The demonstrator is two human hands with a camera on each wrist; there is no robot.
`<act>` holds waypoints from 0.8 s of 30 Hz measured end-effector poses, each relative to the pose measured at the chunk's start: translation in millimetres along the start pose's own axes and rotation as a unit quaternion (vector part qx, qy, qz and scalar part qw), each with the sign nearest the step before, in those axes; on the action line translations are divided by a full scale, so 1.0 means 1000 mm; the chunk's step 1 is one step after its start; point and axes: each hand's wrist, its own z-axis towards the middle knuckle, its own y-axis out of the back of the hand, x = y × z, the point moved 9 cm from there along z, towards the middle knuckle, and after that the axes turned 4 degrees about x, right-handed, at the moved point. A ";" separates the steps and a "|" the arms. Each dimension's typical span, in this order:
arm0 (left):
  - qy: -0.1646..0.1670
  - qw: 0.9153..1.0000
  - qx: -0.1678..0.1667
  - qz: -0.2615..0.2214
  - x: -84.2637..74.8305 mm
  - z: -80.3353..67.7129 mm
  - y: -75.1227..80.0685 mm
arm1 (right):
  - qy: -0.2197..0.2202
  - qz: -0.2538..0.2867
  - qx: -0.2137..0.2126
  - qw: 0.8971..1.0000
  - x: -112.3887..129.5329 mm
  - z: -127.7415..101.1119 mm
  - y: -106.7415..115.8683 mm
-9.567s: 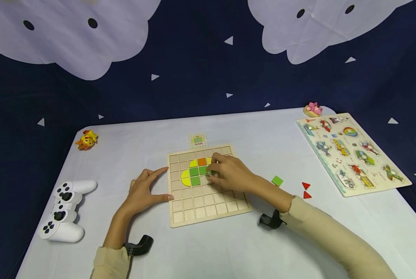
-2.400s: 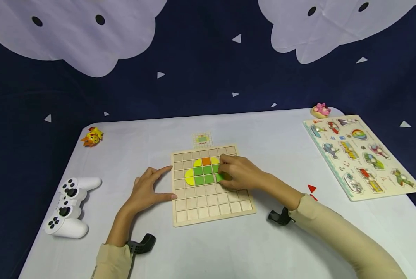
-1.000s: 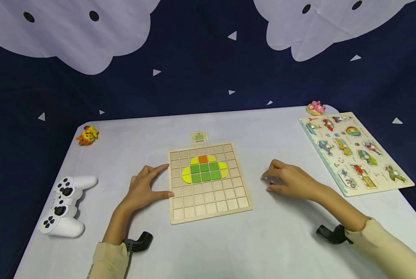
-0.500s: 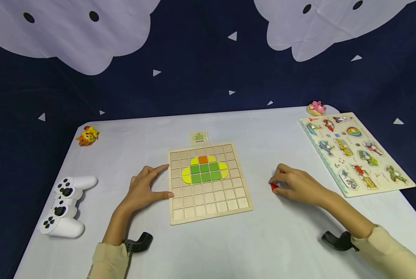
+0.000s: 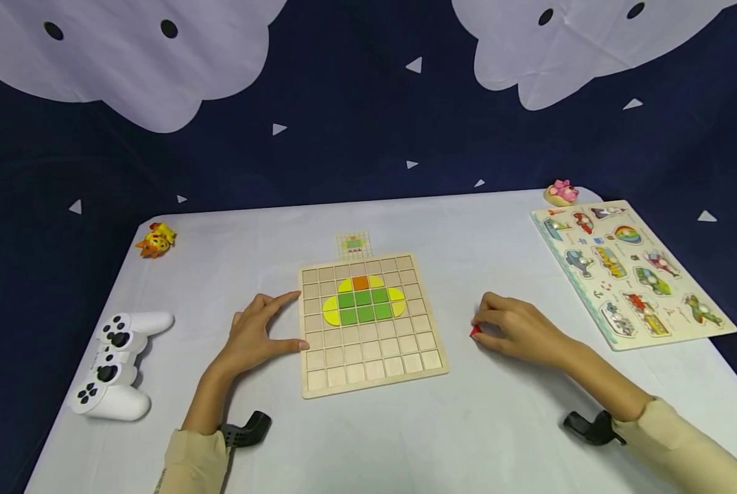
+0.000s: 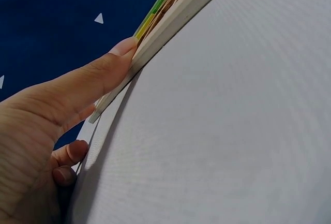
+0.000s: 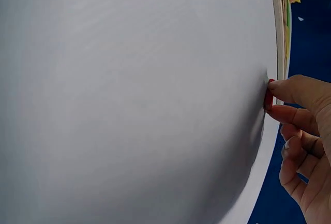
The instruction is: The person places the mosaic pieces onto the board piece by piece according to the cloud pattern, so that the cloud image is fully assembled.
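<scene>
A wooden grid board (image 5: 368, 350) lies mid-table, holding several green squares (image 5: 364, 313), several rounded yellow pieces (image 5: 331, 310) and one orange square (image 5: 360, 283). My left hand (image 5: 251, 339) stretches thumb and index finger along the board's left edge; in the left wrist view its thumb (image 6: 98, 79) presses the rim. To the right of the board, my right hand (image 5: 523, 331) pinches a small red piece (image 5: 475, 331) between thumb and fingers. Seen from the right wrist, this red piece (image 7: 269, 95) is edge-on at the fingertips, close over the white cloth.
Behind the board lies a small pattern card (image 5: 354, 245). A white game controller (image 5: 118, 367) is at the left, a yellow-orange toy (image 5: 156, 241) at back left. On the right are a picture puzzle board (image 5: 634, 274) and a pink toy (image 5: 562, 193).
Green squares and a yellow piece have been added on the board's right side. My right hand has left the board and taken red triangles from the table. The left hand stays.
</scene>
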 end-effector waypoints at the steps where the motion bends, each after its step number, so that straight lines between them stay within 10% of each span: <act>1: 0.001 1.000 0.000 0.000 0.000 0.000 0.000 | 0.004 0.003 -0.002 1.000 0.001 0.002 -0.001; 24: 0.009 1.000 0.001 -0.008 0.000 -0.001 0.001 | 0.066 0.057 0.025 0.996 0.069 0.090 -0.026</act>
